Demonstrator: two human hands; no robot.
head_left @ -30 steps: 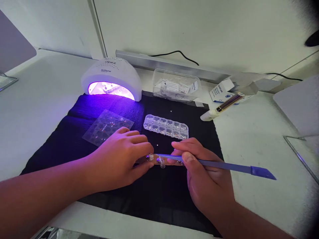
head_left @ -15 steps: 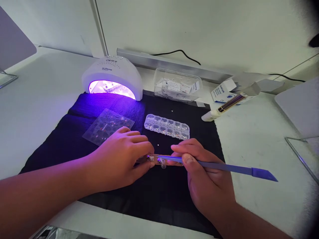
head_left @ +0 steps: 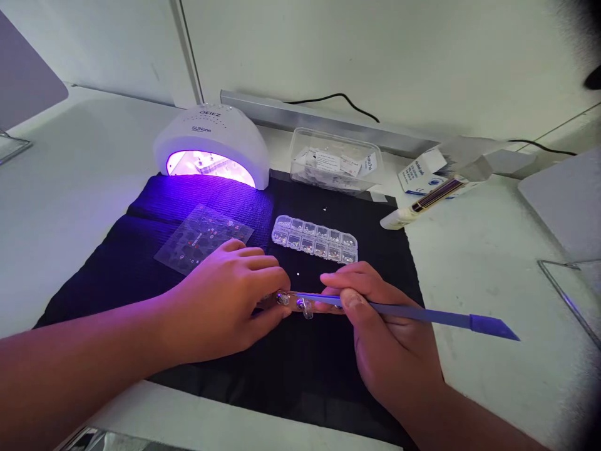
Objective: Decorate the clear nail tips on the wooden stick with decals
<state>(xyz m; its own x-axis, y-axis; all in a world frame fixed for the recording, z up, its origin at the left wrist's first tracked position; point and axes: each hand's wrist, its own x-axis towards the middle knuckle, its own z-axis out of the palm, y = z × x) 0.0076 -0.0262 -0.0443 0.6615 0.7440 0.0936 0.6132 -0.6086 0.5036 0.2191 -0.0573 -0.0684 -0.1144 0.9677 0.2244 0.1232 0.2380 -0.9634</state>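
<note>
My left hand (head_left: 225, 300) presses down on the left end of a flat wooden stick (head_left: 305, 304) that carries small clear nail tips and lies on a black mat (head_left: 141, 263). My right hand (head_left: 389, 338) grips a blue pen-shaped tool (head_left: 422, 315) like a pencil. The tool's tip touches a nail tip near the stick's left end, right by my left fingertips. The wide angled end of the tool points right, over the white table. Just behind the hands lies a clear compartment box of tiny rhinestones (head_left: 314, 238).
A white nail lamp (head_left: 211, 145) glows purple at the mat's back left. A clear sticker sheet (head_left: 204, 238) lies left of the rhinestone box. A clear plastic tub (head_left: 334, 161), a white-and-blue carton (head_left: 420, 172) and a striped tube (head_left: 420, 205) stand at the back right.
</note>
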